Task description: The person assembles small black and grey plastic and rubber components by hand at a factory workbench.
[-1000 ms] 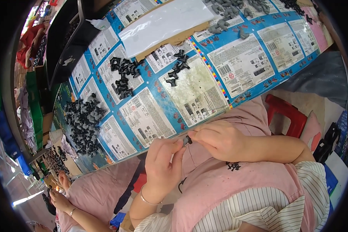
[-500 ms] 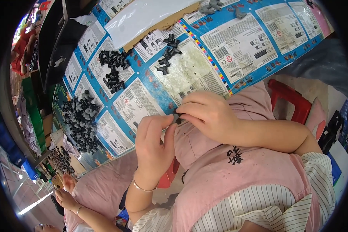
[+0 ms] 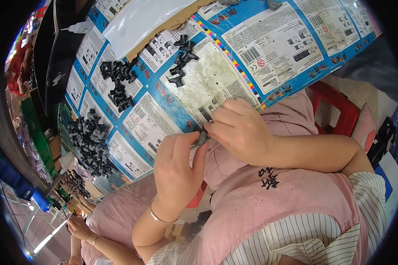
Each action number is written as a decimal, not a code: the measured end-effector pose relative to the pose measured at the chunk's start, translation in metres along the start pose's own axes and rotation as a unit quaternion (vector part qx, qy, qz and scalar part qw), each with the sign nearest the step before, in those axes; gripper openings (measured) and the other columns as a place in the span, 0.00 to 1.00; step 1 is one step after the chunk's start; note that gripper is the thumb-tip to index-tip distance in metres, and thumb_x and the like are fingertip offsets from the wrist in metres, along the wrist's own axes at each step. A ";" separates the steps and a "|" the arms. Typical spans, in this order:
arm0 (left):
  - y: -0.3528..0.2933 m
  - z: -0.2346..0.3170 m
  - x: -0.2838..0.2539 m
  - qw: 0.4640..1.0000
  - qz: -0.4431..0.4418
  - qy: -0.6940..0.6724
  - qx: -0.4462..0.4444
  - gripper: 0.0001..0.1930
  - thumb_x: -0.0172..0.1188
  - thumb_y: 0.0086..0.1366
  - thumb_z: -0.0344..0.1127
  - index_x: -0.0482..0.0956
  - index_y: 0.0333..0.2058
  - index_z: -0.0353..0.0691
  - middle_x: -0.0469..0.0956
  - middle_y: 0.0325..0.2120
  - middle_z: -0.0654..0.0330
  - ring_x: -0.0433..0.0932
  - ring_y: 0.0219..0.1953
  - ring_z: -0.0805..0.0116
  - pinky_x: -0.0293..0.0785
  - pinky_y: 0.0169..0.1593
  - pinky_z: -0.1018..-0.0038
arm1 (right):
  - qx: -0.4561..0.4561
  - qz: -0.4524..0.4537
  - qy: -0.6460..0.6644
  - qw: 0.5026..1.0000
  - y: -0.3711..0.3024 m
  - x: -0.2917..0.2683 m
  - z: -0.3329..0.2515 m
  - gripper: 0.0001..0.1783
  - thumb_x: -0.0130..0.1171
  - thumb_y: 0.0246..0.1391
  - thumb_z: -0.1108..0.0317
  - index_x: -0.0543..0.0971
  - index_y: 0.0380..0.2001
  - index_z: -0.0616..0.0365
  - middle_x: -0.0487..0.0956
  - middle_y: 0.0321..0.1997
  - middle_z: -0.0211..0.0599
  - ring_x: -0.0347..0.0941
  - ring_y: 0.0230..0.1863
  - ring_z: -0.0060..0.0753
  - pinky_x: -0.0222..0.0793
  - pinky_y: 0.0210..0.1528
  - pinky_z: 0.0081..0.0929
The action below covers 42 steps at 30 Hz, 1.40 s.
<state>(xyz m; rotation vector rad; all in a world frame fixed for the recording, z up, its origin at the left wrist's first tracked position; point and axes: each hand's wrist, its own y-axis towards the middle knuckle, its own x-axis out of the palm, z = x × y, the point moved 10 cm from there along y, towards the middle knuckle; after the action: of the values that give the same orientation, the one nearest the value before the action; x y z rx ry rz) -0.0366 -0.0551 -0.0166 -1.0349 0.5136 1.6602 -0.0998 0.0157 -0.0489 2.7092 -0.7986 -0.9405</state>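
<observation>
Between the thumb and fingertips of my left hand (image 3: 177,161) is a small grey plastic piece (image 3: 202,138), held just off the table's near edge, above my lap. The fingers of my right hand (image 3: 243,132) are pinched together right beside that piece. What they grip, if anything, is hidden. Beyond my hands, a short row of black moulded plastic parts (image 3: 180,70) lies on a worn, whitish patch of the table. A cluster of similar black parts (image 3: 119,81) sits farther left.
Printed blue-and-white sheets cover the table (image 3: 163,95). A large pile of black and grey parts (image 3: 90,141) lies at the left. Grey pieces (image 3: 274,5), a white board (image 3: 150,20) and a white-tipped bottle (image 3: 79,28) are farther back. A red stool (image 3: 331,106) stands right; a co-worker's hand (image 3: 79,227) shows lower left.
The view has shifted slightly, so the table things sit farther left. More of the grey piece now shows in my left fingers; the dark bit seen between my hands is no longer visible.
</observation>
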 end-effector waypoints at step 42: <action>-0.005 -0.014 0.001 0.989 -0.012 -0.034 -0.143 0.07 0.62 0.58 0.26 0.73 0.34 0.34 0.76 0.25 0.49 0.78 0.28 0.54 0.73 0.30 0.66 | -0.035 -0.004 0.024 0.999 -0.001 -0.008 0.001 0.14 0.64 0.40 0.73 0.79 0.36 0.59 0.71 0.28 0.33 0.67 0.31 0.39 0.61 0.34 0.33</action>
<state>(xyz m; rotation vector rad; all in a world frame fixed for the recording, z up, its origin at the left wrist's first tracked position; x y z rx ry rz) -0.0264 -0.0633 -0.0240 -1.1809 0.2203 1.7756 -0.1049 0.0209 -0.0456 2.6654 -0.7318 -0.8841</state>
